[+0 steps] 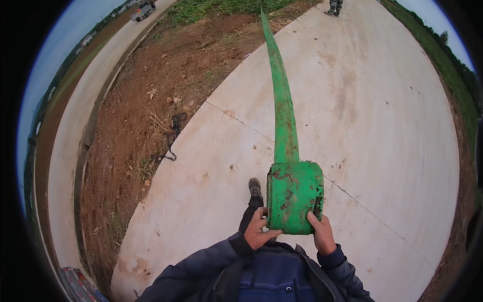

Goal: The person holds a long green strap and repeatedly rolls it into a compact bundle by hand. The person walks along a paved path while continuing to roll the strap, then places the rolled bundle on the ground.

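Observation:
In front of my body I hold a thick roll of green lay-flat hose [294,198], smeared with brown mud. My left hand [258,231] grips its lower left edge, the thumb lying along the near side. On the right edge, my right hand [321,232] presses its thumb against the outer layer, while its other fingers are hidden behind the roll. From the far side of the roll a flat strip of the same hose [283,98] runs away over the concrete and up to the green plants.
Pale concrete pavement [377,158] lies under me. To the left are a reddish dirt verge [132,124], a tangled black strap [175,128] and another road [71,151] with a vehicle [143,9]. A person's legs [334,6] stand far ahead. Another vehicle [79,283] shows at lower left.

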Demonstrator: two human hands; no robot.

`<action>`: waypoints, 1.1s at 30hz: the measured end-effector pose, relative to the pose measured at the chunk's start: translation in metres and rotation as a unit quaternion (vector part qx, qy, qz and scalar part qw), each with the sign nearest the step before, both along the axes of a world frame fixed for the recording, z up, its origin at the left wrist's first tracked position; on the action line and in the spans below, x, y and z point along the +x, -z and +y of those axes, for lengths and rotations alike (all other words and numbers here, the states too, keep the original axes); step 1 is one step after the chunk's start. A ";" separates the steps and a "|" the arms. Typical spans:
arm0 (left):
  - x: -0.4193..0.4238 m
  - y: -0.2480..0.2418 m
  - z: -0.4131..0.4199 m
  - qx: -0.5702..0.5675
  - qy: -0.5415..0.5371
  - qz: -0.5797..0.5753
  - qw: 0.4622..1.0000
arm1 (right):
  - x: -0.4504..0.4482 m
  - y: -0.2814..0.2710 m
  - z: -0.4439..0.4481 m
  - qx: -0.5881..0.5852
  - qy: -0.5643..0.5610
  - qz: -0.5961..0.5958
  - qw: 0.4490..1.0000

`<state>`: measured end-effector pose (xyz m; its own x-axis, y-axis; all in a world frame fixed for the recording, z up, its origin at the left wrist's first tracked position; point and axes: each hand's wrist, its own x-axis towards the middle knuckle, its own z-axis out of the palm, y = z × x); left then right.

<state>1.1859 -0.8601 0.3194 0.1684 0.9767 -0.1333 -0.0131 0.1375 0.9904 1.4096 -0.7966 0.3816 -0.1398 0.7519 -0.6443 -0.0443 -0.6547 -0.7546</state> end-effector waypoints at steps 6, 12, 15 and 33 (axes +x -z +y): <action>0.002 -0.042 -0.009 -0.121 -0.080 -0.055 0.988 | -0.011 -0.033 0.005 -0.038 -0.029 0.005 0.999; -0.027 -0.018 0.034 -0.303 -0.226 -0.198 0.905 | -0.024 -0.008 0.024 0.062 -0.138 -0.017 0.988; -0.038 -0.029 0.059 -0.372 -0.224 -0.242 0.868 | -0.018 0.017 0.018 0.087 -0.214 -0.037 0.972; -0.007 0.139 0.042 -0.258 -0.120 -0.145 0.948 | -0.022 0.200 -0.022 0.126 -0.082 -0.002 0.989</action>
<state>1.1790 -0.8179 0.1805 0.0529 0.8087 -0.5858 -0.3655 0.5616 0.7423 1.3880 -0.8187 0.1817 -0.2717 0.8560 -0.4399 0.0496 -0.4440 -0.8947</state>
